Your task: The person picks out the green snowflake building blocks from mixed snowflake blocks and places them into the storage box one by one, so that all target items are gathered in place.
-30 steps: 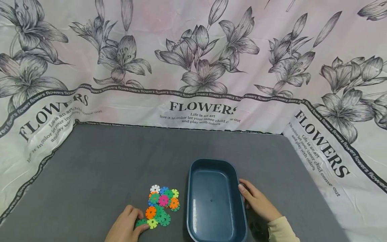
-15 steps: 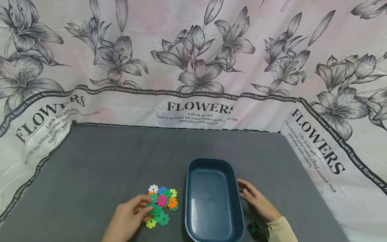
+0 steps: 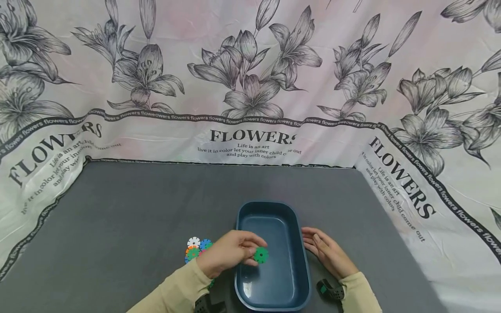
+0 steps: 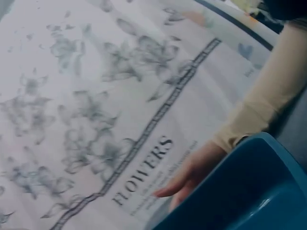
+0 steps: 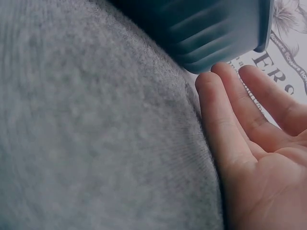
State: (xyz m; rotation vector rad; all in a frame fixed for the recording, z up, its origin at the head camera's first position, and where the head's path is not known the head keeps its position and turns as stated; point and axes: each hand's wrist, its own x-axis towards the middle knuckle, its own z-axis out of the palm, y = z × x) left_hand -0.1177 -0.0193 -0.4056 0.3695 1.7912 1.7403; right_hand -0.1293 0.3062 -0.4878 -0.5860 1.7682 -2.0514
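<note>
My left hand (image 3: 231,251) reaches over the blue plastic bin (image 3: 238,300) and pinches a green notched plastic disc (image 3: 261,255) between thumb and fingers. Beneath the disc, the bin's floor shows bare. At the bin's right side my right hand (image 3: 328,252) lies with fingers relaxed and holds nothing. In the right wrist view, its straight fingers (image 5: 216,103) point at the bin's ribbed outer wall (image 5: 211,33); whether they touch it I cannot tell. Left of the bin is a pile of colourful notched discs (image 3: 193,252), partly covered by my left hand and sleeve.
A grey cloth (image 3: 129,217) covers the table. Behind it and on both sides hangs a white flower-printed sheet (image 3: 250,141). Dark wrist straps (image 3: 330,290) sit at both sleeves.
From the pile, my left hand has taken a green disc and carried it right, over the bin. My right hand stays at the bin's right side. The whole view has drifted slightly.
</note>
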